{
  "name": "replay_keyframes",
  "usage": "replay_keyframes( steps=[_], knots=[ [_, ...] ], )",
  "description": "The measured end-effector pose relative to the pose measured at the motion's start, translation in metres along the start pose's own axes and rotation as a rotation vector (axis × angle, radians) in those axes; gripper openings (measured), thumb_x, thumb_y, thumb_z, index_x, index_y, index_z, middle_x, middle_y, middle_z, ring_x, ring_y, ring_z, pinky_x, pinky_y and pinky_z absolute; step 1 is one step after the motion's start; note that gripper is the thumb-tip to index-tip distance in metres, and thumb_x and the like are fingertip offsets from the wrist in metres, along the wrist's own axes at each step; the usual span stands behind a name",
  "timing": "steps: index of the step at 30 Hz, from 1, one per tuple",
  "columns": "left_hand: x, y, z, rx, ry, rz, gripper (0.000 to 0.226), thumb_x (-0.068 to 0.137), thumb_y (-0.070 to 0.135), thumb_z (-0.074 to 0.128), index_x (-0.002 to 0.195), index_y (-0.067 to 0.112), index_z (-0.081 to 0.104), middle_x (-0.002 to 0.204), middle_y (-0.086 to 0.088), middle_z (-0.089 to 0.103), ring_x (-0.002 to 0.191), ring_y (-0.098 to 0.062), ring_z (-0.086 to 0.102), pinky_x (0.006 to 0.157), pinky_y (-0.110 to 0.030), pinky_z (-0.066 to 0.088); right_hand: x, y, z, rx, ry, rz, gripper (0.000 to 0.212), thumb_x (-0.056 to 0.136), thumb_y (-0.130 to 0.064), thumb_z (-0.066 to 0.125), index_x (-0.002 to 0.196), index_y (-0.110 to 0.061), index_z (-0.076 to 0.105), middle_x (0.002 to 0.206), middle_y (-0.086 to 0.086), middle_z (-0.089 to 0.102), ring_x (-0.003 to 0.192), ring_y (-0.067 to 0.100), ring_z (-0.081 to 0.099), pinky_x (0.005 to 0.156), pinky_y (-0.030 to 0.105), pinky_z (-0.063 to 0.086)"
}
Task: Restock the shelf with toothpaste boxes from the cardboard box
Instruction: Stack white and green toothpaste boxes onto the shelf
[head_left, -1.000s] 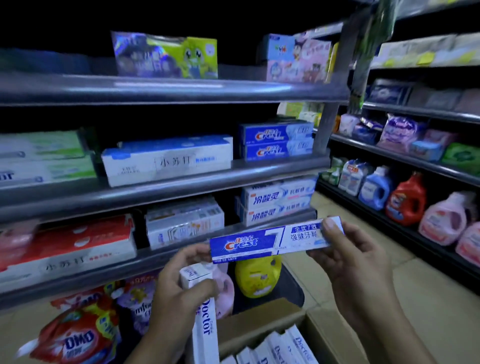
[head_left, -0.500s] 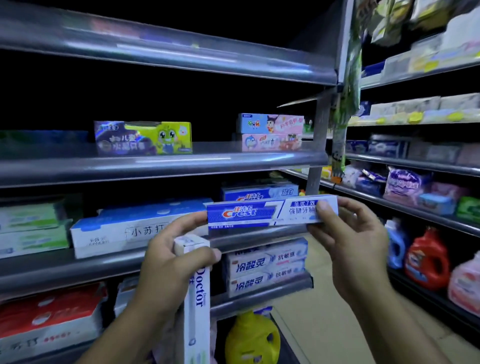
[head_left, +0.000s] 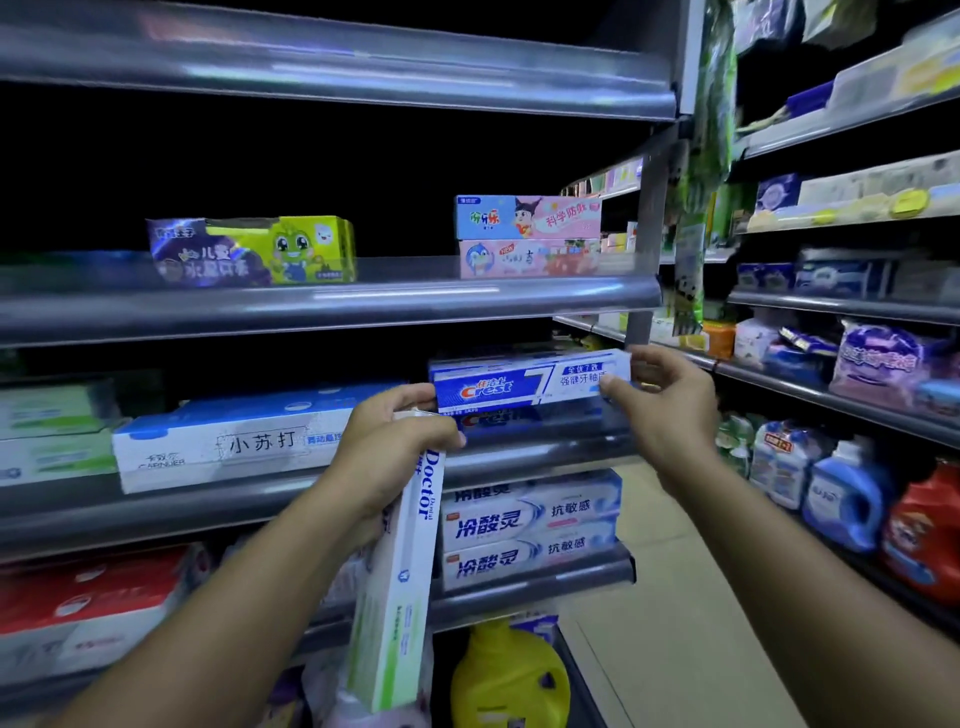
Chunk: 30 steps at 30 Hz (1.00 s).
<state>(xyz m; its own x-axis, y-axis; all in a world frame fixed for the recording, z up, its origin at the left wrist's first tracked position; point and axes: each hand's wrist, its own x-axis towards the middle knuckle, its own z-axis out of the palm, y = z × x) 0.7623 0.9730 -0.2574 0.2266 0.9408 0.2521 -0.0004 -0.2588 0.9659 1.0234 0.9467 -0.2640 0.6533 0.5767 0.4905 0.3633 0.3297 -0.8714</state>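
Note:
A blue and white Crest toothpaste box (head_left: 519, 385) lies level on top of another Crest box (head_left: 498, 418) on the middle shelf (head_left: 540, 460). My right hand (head_left: 660, 410) pinches its right end. My left hand (head_left: 395, 441) touches its left end with the fingertips while gripping a white Doctor toothpaste box (head_left: 405, 566) that hangs upright below the hand. The cardboard box is out of view.
A large white and blue carton (head_left: 228, 441) sits left of the Crest boxes. Two stacked white toothpaste boxes (head_left: 530, 530) fill the shelf below. Children's toothpaste boxes (head_left: 527, 236) stand on the shelf above. Detergent bottles (head_left: 841, 499) line the right aisle shelves; a yellow bottle (head_left: 506, 675) stands low.
Both hands have raised the Crest box from waist height up and forward onto the stack on the middle shelf. The view has tilted up, and the cardboard box has left the frame.

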Motion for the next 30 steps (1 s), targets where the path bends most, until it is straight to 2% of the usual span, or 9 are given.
replay_keyframes(
  steps=[3, 7, 12, 16, 19, 21, 23, 26, 30],
  knots=[
    [0.0, -0.003, 0.003, 0.07, 0.01, -0.099, 0.054, 0.05, 0.018, 0.077, 0.104, 0.022, 0.072, 0.087, -0.005, 0.08, 0.069, -0.02, 0.07, 0.063, -0.027, 0.051, 0.003, 0.019, 0.005, -0.098, -0.07, 0.036, 0.045, 0.086, -0.022, 0.082, 0.128, -0.025, 0.066, 0.113, -0.002, 0.071, 0.096, 0.016, 0.068, 0.087, 0.041, 0.058],
    [0.002, -0.002, 0.006, 0.133, 0.044, -0.122, 0.049, 0.049, 0.02, 0.077, 0.098, 0.022, 0.072, 0.084, -0.007, 0.079, 0.067, -0.021, 0.067, 0.064, -0.029, 0.049, 0.006, 0.03, 0.005, -0.178, -0.113, 0.017, 0.044, 0.09, -0.025, 0.077, 0.131, -0.025, 0.062, 0.117, -0.004, 0.069, 0.095, 0.015, 0.068, 0.083, 0.039, 0.058],
    [0.002, 0.0, 0.008, 0.188, 0.048, -0.172, 0.03, 0.05, 0.021, 0.079, 0.076, 0.009, 0.072, 0.067, -0.009, 0.058, 0.063, -0.026, 0.049, 0.066, -0.036, 0.04, 0.011, 0.03, 0.01, -0.275, -0.081, 0.046, 0.029, 0.086, -0.023, 0.078, 0.105, -0.035, 0.059, 0.099, -0.008, 0.066, 0.069, 0.007, 0.061, 0.055, 0.027, 0.047],
    [0.001, -0.005, 0.008, 0.251, 0.057, -0.1, 0.023, 0.062, 0.018, 0.082, 0.079, 0.01, 0.07, 0.072, -0.007, 0.065, 0.066, -0.025, 0.057, 0.064, -0.035, 0.043, 0.009, 0.036, 0.008, -0.37, -0.101, 0.012, 0.015, 0.084, -0.029, 0.073, 0.09, -0.028, 0.058, 0.083, -0.015, 0.064, 0.067, 0.008, 0.057, 0.06, 0.027, 0.044],
    [0.001, -0.008, 0.007, 0.243, 0.067, -0.068, 0.029, 0.067, 0.014, 0.083, 0.093, 0.017, 0.07, 0.091, -0.008, 0.076, 0.082, -0.026, 0.072, 0.072, -0.036, 0.055, 0.007, 0.034, 0.006, -0.377, -0.138, 0.015, 0.017, 0.088, -0.031, 0.07, 0.103, -0.028, 0.063, 0.102, -0.005, 0.072, 0.082, 0.018, 0.066, 0.071, 0.037, 0.052],
    [-0.004, -0.008, 0.006, 0.202, 0.09, -0.052, 0.036, 0.063, 0.018, 0.083, 0.097, 0.023, 0.07, 0.093, -0.009, 0.077, 0.085, -0.029, 0.075, 0.079, -0.042, 0.059, 0.002, 0.031, 0.003, -0.374, -0.117, 0.013, 0.035, 0.089, -0.031, 0.07, 0.123, -0.027, 0.062, 0.124, -0.001, 0.068, 0.099, 0.021, 0.065, 0.082, 0.04, 0.053],
    [-0.01, -0.006, 0.001, 0.128, 0.14, -0.014, 0.041, 0.057, 0.023, 0.081, 0.097, 0.025, 0.071, 0.087, -0.008, 0.078, 0.08, -0.03, 0.076, 0.076, -0.045, 0.061, -0.008, 0.028, -0.002, -0.339, -0.027, -0.015, 0.044, 0.09, -0.027, 0.071, 0.131, -0.027, 0.057, 0.13, 0.0, 0.066, 0.1, 0.02, 0.062, 0.08, 0.036, 0.049],
    [-0.019, -0.001, -0.016, 0.01, 0.195, 0.075, 0.025, 0.067, 0.014, 0.083, 0.089, 0.018, 0.072, 0.071, 0.002, 0.074, 0.058, -0.016, 0.069, 0.053, -0.031, 0.054, -0.033, 0.012, -0.005, -0.241, 0.036, -0.053, 0.04, 0.089, -0.023, 0.071, 0.127, -0.026, 0.059, 0.118, -0.004, 0.067, 0.098, 0.017, 0.062, 0.073, 0.031, 0.045],
    [-0.028, 0.01, -0.044, -0.168, 0.238, 0.056, 0.018, 0.073, 0.01, 0.079, 0.068, 0.021, 0.066, 0.056, 0.004, 0.056, 0.047, -0.011, 0.052, 0.045, -0.023, 0.043, -0.094, -0.019, 0.007, -0.084, -0.114, -0.061, 0.026, 0.09, -0.02, 0.074, 0.113, -0.026, 0.065, 0.095, -0.006, 0.07, 0.09, 0.016, 0.067, 0.072, 0.029, 0.052]
  ],
)
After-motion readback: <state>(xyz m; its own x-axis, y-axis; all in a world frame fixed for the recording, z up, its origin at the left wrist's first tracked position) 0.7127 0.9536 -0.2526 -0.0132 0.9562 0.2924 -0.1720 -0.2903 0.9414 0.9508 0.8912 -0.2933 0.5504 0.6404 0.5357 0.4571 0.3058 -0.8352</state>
